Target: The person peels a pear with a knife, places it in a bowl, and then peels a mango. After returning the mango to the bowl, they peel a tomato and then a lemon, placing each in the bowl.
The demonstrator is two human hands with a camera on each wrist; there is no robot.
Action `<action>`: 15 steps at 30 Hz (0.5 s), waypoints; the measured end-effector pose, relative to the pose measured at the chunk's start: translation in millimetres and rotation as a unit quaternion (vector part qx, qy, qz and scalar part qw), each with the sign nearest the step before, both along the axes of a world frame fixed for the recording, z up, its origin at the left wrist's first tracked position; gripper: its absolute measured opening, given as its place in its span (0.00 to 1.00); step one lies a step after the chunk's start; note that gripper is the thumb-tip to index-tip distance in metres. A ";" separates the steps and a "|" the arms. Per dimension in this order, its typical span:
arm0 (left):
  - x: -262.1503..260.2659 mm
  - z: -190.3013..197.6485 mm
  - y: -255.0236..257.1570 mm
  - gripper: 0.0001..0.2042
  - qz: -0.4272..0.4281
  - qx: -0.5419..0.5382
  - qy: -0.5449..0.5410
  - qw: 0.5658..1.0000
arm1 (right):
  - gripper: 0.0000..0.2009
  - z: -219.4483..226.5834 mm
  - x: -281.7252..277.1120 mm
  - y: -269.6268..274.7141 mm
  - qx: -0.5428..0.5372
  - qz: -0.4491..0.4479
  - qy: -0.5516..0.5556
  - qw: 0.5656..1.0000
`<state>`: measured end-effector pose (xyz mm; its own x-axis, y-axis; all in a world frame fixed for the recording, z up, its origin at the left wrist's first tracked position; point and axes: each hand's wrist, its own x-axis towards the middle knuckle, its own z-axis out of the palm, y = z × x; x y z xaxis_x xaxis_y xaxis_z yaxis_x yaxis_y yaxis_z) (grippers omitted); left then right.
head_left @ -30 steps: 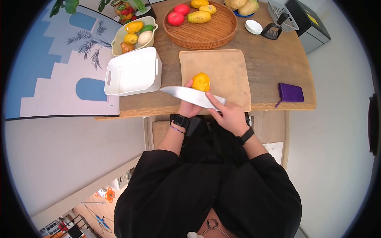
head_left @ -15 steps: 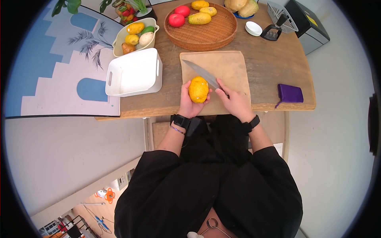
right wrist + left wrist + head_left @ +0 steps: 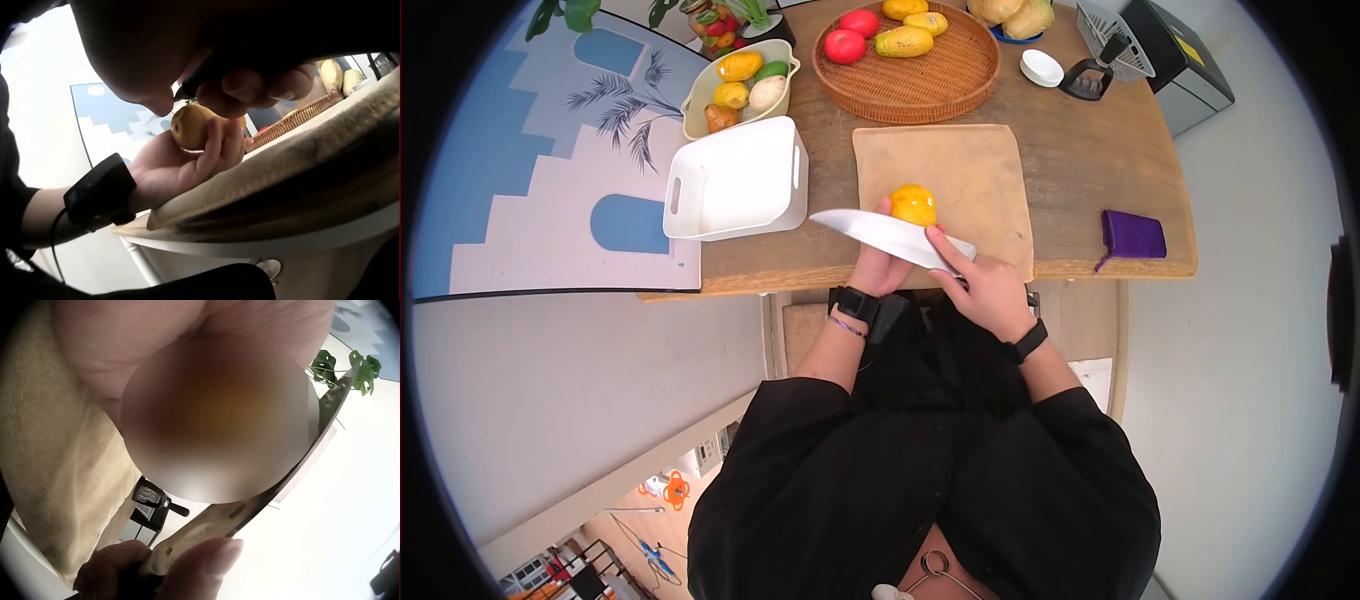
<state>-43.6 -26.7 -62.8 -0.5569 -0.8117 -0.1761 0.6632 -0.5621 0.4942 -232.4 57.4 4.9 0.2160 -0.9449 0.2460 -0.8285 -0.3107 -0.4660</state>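
Yellow fruit (image 3: 913,205), likely firm but slick, wants cupping from below, as the left hand (image 3: 880,270) holds it, the right hand (image 3: 988,294) gripping a knife (image 3: 875,231)

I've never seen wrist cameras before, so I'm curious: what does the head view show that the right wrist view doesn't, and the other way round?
Only the head view shows the white bin, the purple pouch and the broad face of the knife blade.

Only the right wrist view shows the dark spot on the end of the yellow fruit, and the fingers of the left hand wrapped against its side.

Both show the fruit, both hands, the tan mat and the woven tray.
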 end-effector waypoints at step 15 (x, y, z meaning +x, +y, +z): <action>1.1 16.8 0.1 0.27 -0.016 0.032 -0.010 0.999 | 0.25 5.0 -26.5 -37.4 0.110 -0.181 0.043 0.976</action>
